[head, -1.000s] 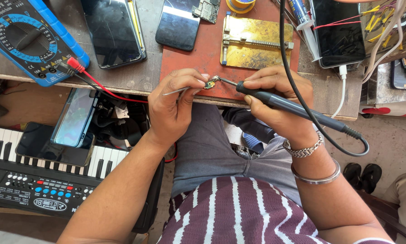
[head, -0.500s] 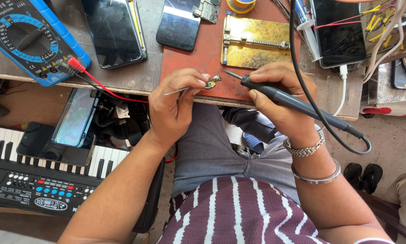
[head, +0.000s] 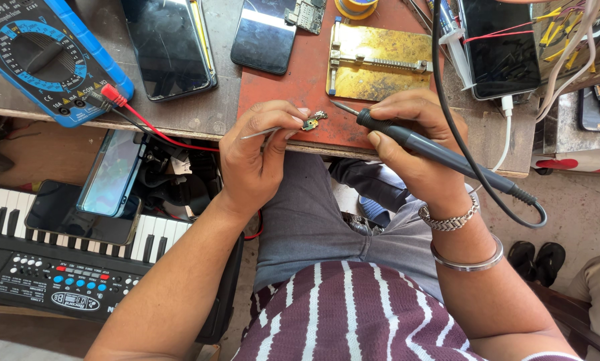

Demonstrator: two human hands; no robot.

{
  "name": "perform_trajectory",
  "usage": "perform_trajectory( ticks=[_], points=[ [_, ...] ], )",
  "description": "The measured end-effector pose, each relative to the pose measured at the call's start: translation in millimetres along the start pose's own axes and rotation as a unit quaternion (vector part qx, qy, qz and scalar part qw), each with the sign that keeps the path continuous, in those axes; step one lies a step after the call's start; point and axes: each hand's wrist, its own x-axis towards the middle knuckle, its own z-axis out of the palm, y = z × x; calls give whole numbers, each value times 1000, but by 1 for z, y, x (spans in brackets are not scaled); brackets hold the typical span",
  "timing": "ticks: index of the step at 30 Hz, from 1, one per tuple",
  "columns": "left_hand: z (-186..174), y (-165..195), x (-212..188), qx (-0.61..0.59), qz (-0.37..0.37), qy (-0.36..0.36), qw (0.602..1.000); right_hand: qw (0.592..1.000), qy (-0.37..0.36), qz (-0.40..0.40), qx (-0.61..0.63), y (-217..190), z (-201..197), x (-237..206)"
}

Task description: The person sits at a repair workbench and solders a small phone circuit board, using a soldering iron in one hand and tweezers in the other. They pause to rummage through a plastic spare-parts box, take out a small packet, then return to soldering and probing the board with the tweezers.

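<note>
My left hand [head: 260,157] pinches thin metal tweezers [head: 263,132] that clamp a tiny circuit part [head: 312,122] over the near edge of a red-brown mat [head: 300,80]. My right hand [head: 417,144] grips a dark soldering iron [head: 420,144] like a pen. Its pointed tip [head: 336,105] hangs a little to the right of the part, not touching it. The iron's black cable [head: 447,87] loops up past my wrist.
A brass board holder [head: 380,63] lies on the mat. A blue multimeter [head: 42,57] with red lead, several phones [head: 169,43] and a solder spool [head: 356,7] sit on the bench. Below left stands a small keyboard [head: 52,267] with phones on it.
The soldering iron tip has drawn back to the right, away from the small part. My left hand with the tweezers has stayed in place.
</note>
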Motion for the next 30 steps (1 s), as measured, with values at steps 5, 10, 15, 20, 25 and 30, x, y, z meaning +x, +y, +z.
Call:
perform_trajectory(
  ticks=[5,10,15,20,25,30],
  points=[
    [1,-3,-5,-36,-22,20,999,1000,1,7,12,3,1,-1],
    [4,-7,-10,-136,-44,36,989,999,19,21,25,5,1,-5],
    [2,-6,-14,-229,-74,93,966,996,48,27,75,10,0,-7],
    [-8,1,-9,-222,-112,59,967,976,70,64,194,15,-2,-8],
    [-5,18,9,115,-102,-29,988,971,85,91,203,18,-4,-8],
    [-5,33,27,236,-92,-112,961,970,81,86,211,21,-5,-9]
  ],
)
